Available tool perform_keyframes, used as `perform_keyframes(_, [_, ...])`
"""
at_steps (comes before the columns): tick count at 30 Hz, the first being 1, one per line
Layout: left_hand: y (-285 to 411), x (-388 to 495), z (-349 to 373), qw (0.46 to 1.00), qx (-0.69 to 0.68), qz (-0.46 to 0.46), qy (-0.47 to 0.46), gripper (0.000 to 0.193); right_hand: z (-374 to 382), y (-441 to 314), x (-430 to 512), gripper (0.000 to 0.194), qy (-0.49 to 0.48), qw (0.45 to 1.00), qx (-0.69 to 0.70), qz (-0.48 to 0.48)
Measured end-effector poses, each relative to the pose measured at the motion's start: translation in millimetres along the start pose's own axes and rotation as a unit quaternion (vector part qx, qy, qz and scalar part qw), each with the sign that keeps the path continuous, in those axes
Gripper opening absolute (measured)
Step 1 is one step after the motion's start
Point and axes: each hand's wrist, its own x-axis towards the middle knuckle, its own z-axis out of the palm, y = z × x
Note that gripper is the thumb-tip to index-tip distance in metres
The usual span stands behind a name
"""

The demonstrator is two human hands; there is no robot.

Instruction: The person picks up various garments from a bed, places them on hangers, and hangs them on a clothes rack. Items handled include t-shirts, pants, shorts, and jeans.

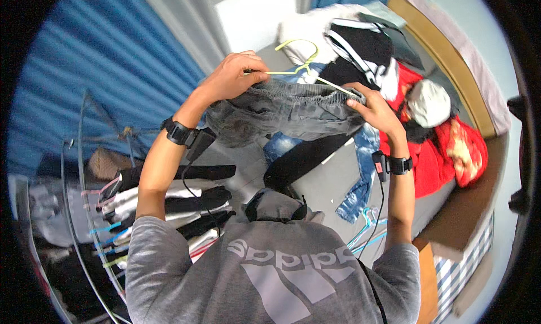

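Observation:
Raised in front of me is a pair of grey elastic-waist trousers or shorts (296, 104), its gathered waistband facing up. A yellow-green plastic hanger (307, 66) runs along that waistband, its hook pointing up and away from me. At the left end my left hand (236, 74) pinches the hanger bar and the cloth. My right hand (372, 108) grips the other end of the waistband with the hanger's arm, thumb on the near side. The garment's lower part hangs in folds, blurred in places.
A metal clothes rack (82, 188) stands at left with several garments on hangers. Jeans (359, 184), a red garment (431, 163), a white cap (429, 103) and a black garment (312, 155) lie on the grey bed. Spare hangers (367, 227) lie near my right elbow. Blue curtains (114, 62) hang behind.

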Motion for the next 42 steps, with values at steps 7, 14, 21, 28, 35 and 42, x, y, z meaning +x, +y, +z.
perform_keyframes(7, [-58,-94,-34,0.990,0.085,-0.046,0.099,0.010,70,-13,80,0.043,-0.047,0.995,-0.093,0.004])
perform_keyframes(14, [-97,-212,-65,0.920,0.220,-0.302,0.121,0.014,168,-65,166,0.032,-0.117,0.992,-0.017,-0.041])
perform_keyframes(21, [-121,-307,-135,0.881,0.205,-0.345,0.250,0.013,238,-157,251,0.032,-0.131,0.980,-0.047,-0.140])
perform_keyframes(28, [-104,-385,-176,0.821,0.246,-0.424,0.293,0.023,326,-214,301,0.031,-0.207,0.963,0.062,-0.164])
perform_keyframes(35, [-81,-452,-174,0.761,0.293,-0.456,0.357,0.057,409,-243,350,0.035,-0.276,0.930,0.082,-0.229])
perform_keyframes(42, [-72,-512,-168,0.646,0.154,-0.673,0.325,0.104,513,-287,370,0.039,-0.324,0.880,0.114,-0.326])
